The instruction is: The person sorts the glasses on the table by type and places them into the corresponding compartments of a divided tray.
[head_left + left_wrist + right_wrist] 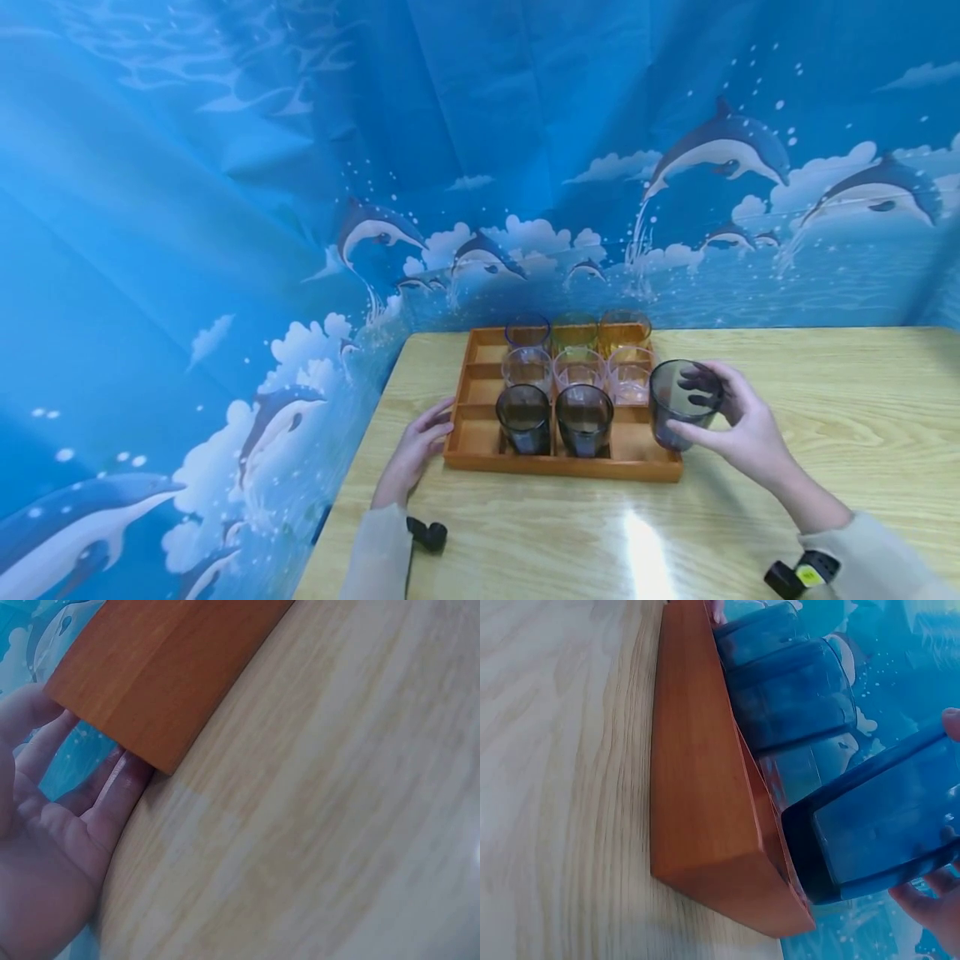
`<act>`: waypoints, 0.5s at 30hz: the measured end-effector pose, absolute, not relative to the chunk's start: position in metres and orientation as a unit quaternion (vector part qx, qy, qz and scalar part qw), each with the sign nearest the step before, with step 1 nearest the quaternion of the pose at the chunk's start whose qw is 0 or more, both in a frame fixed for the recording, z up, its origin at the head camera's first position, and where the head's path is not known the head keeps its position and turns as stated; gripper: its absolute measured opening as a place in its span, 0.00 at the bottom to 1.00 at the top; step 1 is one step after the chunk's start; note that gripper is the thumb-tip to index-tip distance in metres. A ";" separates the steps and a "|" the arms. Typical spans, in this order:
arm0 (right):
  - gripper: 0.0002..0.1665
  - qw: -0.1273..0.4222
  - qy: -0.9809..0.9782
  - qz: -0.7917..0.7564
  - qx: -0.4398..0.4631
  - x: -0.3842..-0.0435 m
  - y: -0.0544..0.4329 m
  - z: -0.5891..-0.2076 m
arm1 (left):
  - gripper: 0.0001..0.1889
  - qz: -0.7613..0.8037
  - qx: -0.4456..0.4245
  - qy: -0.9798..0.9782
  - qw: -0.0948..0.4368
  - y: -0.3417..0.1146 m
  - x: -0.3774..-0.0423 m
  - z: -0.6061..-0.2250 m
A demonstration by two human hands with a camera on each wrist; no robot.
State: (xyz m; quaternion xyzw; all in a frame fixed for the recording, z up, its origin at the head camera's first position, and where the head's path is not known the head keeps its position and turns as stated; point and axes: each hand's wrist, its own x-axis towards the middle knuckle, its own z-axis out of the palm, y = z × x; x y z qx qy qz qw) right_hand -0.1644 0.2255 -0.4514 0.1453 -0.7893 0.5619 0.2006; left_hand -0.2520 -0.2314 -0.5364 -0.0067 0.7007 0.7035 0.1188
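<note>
My right hand (750,429) grips a smoky dark glass (663,408), thumb at the near side and fingers behind it. In the right wrist view this dark glass (885,817) tilts, its thick base close over the end of the wooden compartment tray (697,765). At the opposite, left end of the tray (472,433), my left hand (412,458) rests with fingers extended along its side. The left wrist view has those fingers (120,787) right at the tray's corner. Two more dark glasses, one left (523,421) and one right (585,421), stand in the front row.
Behind them is a row of clear and pinkish glasses (579,371). At the back stand a blue-rimmed glass (527,332), a greenish glass (574,333) and an amber glass (625,332). A wood-grain table (847,400) carries the tray; a dolphin-print curtain (525,150) borders it.
</note>
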 end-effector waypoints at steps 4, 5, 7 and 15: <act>0.51 0.186 -0.790 0.567 0.140 -0.165 0.216 -0.454 | 0.26 0.704 -0.007 0.700 0.120 -0.232 -0.252 -0.537; 0.50 0.181 -0.790 0.569 0.138 -0.166 0.214 -0.455 | 0.26 0.704 -0.009 0.700 0.120 -0.232 -0.252 -0.537; 0.51 0.174 -0.792 0.569 0.135 -0.166 0.211 -0.457 | 0.26 0.702 -0.009 0.701 0.121 -0.232 -0.253 -0.538; 0.50 0.161 -0.788 0.579 0.135 -0.170 0.199 -0.465 | 0.26 0.704 -0.010 0.700 0.120 -0.231 -0.254 -0.539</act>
